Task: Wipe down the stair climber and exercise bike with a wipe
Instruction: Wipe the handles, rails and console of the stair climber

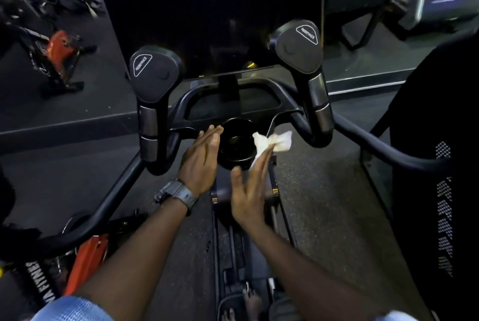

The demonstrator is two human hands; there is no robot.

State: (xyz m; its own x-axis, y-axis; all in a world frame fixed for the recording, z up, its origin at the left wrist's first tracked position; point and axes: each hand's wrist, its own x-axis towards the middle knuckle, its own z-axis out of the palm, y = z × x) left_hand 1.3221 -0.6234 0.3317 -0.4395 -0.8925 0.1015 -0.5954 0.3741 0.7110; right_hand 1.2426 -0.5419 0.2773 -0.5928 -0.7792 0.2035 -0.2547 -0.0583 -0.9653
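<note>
White wipe point(272, 142), crumpled, sits at my right hand's point(250, 191) fingertips. Fingers are straight, extended forward; the wipe looks pinned under or between the fingertips, can't tell which, no curled grasp visible. It's over the right rim of the black round cup holder point(234, 144) at the centre of the machine's console.

My left hand point(201, 158) is flat, fingers straight and together, released, holding nothing. Fingertips are at the left rim of the cup holder; contact unclear. Grey watch point(178, 195) on that wrist.

Machine in front of me: black frame, dark screen bar point(233, 82) across the top, two upright grips capped with flat pads, left pad point(153, 73) and right pad point(300, 47), both with small lettering I can't read cleanly. Curved black handrails run back toward me, left rail point(103, 206) and right rail point(383, 149). Pedals or steps below are dim; my bare toes point(250, 302) show at the bottom edge.

Orange-and-black exercise bike point(85, 263) is just beside the left rail, low left. Mirror point(51, 9) up left shows another orange machine. Lighting is poor, floor is dark speckled rubber.
</note>
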